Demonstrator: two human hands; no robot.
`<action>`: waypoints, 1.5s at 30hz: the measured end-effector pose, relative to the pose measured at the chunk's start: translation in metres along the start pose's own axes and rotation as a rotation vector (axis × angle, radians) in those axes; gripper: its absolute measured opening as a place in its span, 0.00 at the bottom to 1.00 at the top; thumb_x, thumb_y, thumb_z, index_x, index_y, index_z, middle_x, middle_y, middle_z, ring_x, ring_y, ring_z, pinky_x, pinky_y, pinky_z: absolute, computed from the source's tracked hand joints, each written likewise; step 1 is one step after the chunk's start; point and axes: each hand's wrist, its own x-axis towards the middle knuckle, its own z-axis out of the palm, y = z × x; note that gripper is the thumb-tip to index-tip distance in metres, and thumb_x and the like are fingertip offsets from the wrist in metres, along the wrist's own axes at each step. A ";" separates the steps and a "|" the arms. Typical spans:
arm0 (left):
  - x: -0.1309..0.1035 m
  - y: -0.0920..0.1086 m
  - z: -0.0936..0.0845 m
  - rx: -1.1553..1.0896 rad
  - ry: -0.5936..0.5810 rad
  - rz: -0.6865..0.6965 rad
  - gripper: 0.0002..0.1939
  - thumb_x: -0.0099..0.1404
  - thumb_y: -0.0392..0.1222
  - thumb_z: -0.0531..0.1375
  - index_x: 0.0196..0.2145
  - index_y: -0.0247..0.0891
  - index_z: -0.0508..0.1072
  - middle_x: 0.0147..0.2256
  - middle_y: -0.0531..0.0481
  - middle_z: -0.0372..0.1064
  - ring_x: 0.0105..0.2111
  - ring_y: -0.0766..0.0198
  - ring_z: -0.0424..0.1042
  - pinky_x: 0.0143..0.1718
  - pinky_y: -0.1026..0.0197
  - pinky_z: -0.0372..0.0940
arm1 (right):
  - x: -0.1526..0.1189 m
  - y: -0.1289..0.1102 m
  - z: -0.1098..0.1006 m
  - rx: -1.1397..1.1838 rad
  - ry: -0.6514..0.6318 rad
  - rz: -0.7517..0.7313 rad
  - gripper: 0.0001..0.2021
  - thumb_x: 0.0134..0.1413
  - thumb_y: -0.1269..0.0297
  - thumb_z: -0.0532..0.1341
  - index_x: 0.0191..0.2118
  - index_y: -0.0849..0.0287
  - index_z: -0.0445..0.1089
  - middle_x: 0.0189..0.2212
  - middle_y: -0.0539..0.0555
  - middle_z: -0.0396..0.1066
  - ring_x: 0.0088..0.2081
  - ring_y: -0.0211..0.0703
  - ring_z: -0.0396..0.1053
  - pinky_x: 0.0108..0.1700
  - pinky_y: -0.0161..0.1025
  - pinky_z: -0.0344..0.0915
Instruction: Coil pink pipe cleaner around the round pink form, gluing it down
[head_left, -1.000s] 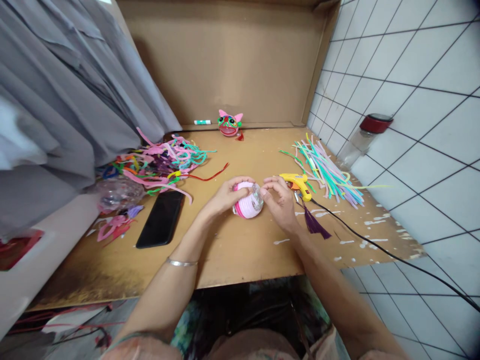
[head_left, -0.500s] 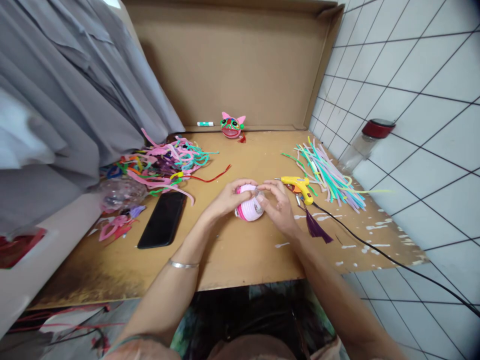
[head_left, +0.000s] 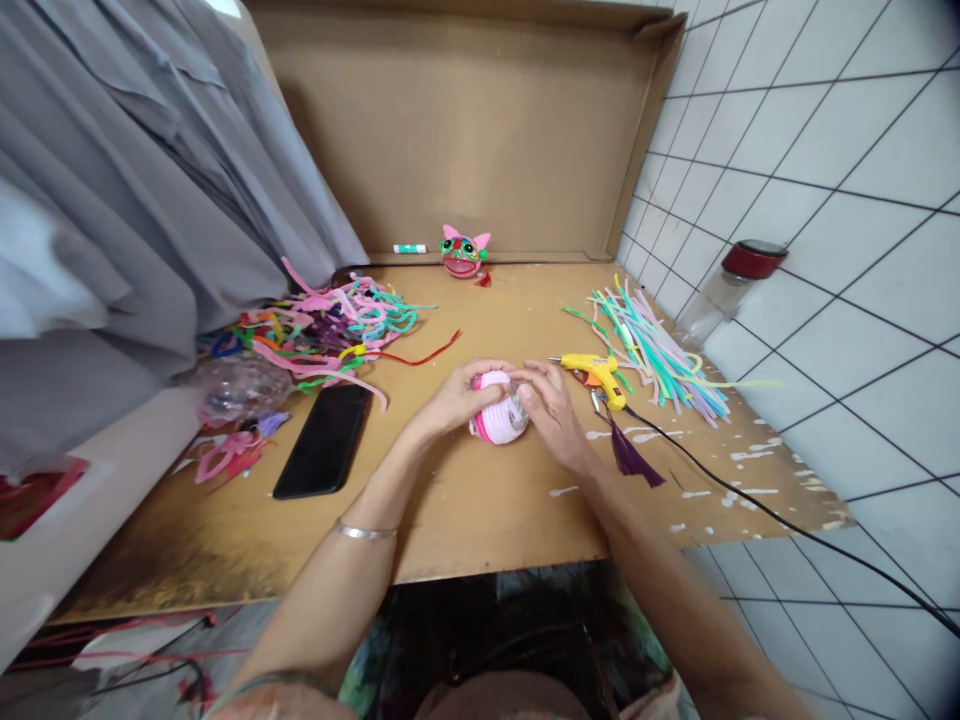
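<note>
A round ball wrapped in pale pink pipe cleaner (head_left: pixel 501 422), with a darker pink band on its left, sits low over the middle of the table. My left hand (head_left: pixel 463 393) is closed around its left side, thumb across the top. On the other side, my right hand (head_left: pixel 549 405) has its thumb and fingers against the ball's right edge, where a clear, shiny patch shows. Whether those fingers pinch a small piece there I cannot make out. Just right of my right hand lies a yellow glue gun (head_left: pixel 596 375), nozzle pointing left.
A tangle of pipe cleaners (head_left: pixel 352 310) and a black phone (head_left: pixel 324 440) lie left. At right are straight pipe cleaners (head_left: pixel 652 350), a purple tassel (head_left: pixel 634 455), the glue gun's cord (head_left: pixel 720 485) and a red-lidded jar (head_left: pixel 720 295). A pink animal head (head_left: pixel 463 258) stands at the back.
My right hand's fingers have shifted slightly on the ball's right edge, and the thumb has moved up and in. My left hand and the ball stay almost where they were.
</note>
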 end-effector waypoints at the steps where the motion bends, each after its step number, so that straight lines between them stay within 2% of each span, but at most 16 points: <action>1: 0.000 0.000 0.000 -0.001 0.001 -0.001 0.21 0.52 0.45 0.63 0.43 0.33 0.77 0.46 0.42 0.73 0.46 0.56 0.72 0.53 0.54 0.64 | 0.000 0.000 0.000 -0.001 0.000 0.000 0.25 0.65 0.42 0.45 0.48 0.51 0.72 0.51 0.58 0.63 0.59 0.50 0.61 0.62 0.54 0.58; 9: 0.001 -0.003 -0.001 -0.023 -0.010 -0.001 0.22 0.51 0.45 0.63 0.44 0.33 0.76 0.47 0.42 0.73 0.47 0.55 0.72 0.54 0.54 0.64 | -0.001 0.001 0.001 0.035 -0.014 -0.009 0.25 0.65 0.43 0.46 0.51 0.51 0.72 0.51 0.59 0.63 0.58 0.50 0.61 0.62 0.54 0.58; 16: 0.000 0.000 0.000 -0.040 -0.001 -0.019 0.22 0.50 0.45 0.63 0.43 0.33 0.77 0.47 0.42 0.73 0.47 0.55 0.72 0.52 0.54 0.65 | 0.001 0.001 0.001 0.072 -0.030 -0.012 0.25 0.64 0.42 0.47 0.50 0.51 0.72 0.51 0.58 0.63 0.59 0.49 0.61 0.63 0.52 0.57; 20: 0.000 0.002 0.000 -0.038 0.003 -0.019 0.22 0.50 0.45 0.62 0.43 0.34 0.77 0.46 0.43 0.74 0.45 0.57 0.72 0.51 0.56 0.65 | 0.002 0.001 -0.001 0.130 0.038 0.014 0.22 0.64 0.44 0.50 0.48 0.52 0.73 0.49 0.58 0.66 0.57 0.49 0.63 0.62 0.51 0.60; 25: -0.002 0.008 0.001 -0.061 0.001 -0.076 0.21 0.51 0.44 0.62 0.42 0.33 0.76 0.44 0.44 0.75 0.40 0.59 0.73 0.46 0.58 0.67 | 0.004 -0.003 -0.005 0.200 0.174 0.055 0.17 0.62 0.50 0.53 0.42 0.54 0.73 0.42 0.56 0.71 0.49 0.47 0.68 0.55 0.47 0.65; 28: -0.002 0.010 0.002 -0.071 0.010 -0.094 0.21 0.51 0.45 0.62 0.42 0.33 0.75 0.41 0.45 0.75 0.38 0.61 0.72 0.43 0.60 0.67 | 0.005 -0.004 -0.005 0.212 0.195 0.055 0.15 0.61 0.52 0.55 0.40 0.55 0.73 0.40 0.55 0.72 0.46 0.46 0.69 0.51 0.45 0.66; 35: -0.001 0.010 0.000 -0.051 -0.012 -0.065 0.20 0.51 0.45 0.61 0.41 0.34 0.75 0.39 0.46 0.75 0.36 0.62 0.72 0.40 0.61 0.66 | 0.004 -0.002 -0.003 0.215 0.158 0.063 0.15 0.60 0.51 0.55 0.41 0.54 0.73 0.40 0.54 0.72 0.44 0.45 0.70 0.50 0.44 0.67; 41: -0.001 0.009 0.000 -0.086 -0.018 -0.057 0.20 0.50 0.45 0.61 0.41 0.33 0.75 0.39 0.46 0.75 0.37 0.62 0.72 0.42 0.61 0.66 | 0.005 0.003 -0.001 0.192 0.066 0.044 0.21 0.64 0.46 0.50 0.47 0.53 0.73 0.44 0.56 0.72 0.50 0.47 0.68 0.55 0.46 0.65; 45: -0.001 0.008 -0.001 -0.084 -0.014 -0.057 0.21 0.51 0.45 0.62 0.42 0.33 0.75 0.42 0.44 0.76 0.39 0.60 0.73 0.44 0.59 0.67 | 0.005 0.005 0.000 0.189 0.065 0.050 0.24 0.64 0.43 0.49 0.48 0.54 0.73 0.45 0.56 0.71 0.51 0.47 0.67 0.57 0.48 0.63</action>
